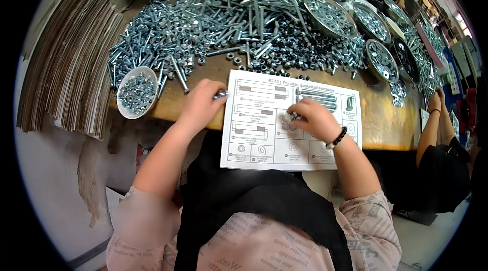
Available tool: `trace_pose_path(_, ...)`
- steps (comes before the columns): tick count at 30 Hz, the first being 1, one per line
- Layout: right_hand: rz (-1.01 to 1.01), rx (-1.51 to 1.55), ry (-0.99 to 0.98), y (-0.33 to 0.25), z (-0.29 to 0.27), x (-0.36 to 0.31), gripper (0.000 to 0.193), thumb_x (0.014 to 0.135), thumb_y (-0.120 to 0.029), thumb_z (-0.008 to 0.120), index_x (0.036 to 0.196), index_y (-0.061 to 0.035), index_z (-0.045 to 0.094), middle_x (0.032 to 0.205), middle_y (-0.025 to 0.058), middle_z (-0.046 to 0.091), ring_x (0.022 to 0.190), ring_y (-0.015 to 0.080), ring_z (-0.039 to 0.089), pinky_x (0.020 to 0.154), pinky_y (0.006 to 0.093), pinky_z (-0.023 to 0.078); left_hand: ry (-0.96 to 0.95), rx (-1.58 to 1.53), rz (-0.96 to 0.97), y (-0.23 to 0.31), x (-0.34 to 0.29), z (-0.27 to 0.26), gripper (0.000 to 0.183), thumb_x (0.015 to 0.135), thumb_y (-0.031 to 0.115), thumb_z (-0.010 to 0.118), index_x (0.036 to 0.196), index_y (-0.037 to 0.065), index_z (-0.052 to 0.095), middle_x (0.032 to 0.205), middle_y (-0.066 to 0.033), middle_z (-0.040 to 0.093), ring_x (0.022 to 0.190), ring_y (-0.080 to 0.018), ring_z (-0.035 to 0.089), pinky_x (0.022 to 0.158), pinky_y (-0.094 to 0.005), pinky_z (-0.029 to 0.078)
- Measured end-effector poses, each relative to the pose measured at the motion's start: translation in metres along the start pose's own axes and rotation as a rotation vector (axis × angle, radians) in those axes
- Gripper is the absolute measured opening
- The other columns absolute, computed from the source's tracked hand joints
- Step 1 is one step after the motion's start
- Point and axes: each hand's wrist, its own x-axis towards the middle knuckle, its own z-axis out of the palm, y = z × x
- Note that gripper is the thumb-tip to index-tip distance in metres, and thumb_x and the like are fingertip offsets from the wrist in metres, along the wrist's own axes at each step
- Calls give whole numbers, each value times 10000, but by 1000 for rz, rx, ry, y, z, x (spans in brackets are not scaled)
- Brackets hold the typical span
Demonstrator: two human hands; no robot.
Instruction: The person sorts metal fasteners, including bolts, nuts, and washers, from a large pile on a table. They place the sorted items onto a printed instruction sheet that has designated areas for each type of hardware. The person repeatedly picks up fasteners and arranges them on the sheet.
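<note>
A white printed parts sheet (254, 144) lies at the table's near edge, hanging partly over it. My left hand (201, 106) rests at the sheet's left edge, fingers closed on a small metal bolt (220, 94). My right hand (315, 120) sits on the middle of the sheet, its fingertips pinching small nuts (288, 119) over one of the printed boxes. Several long bolts (317, 99) lie laid out on the sheet's upper right, with a short part (350, 103) beside them.
A big heap of silver bolts and nuts (229, 22) covers the wooden table (381, 118). A white bowl of nuts (136, 92) stands at left, metal bowls (330, 17) at back right. Stacked cardboard (66, 62) lies far left. Another person (442, 154) sits right.
</note>
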Motion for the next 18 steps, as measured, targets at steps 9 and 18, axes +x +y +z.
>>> trace_pose_path(9,198,80,163,8,24,-35,264,698,-131,688,940,-76,600,823,85,556,746,258,568,659,350,462,-212,148,258,50,36,75,212,731,120,633,933,68,599,908,-119,554,858,-313,548,755,-388,447)
trace_pose_path(18,248,87,248,10,33,-34,300,685,-135,696,961,-87,588,729,61,568,671,229,562,605,345,446,-362,4,407,78,15,94,451,636,240,720,1029,80,564,948,-100,530,890,-291,532,785,-398,411)
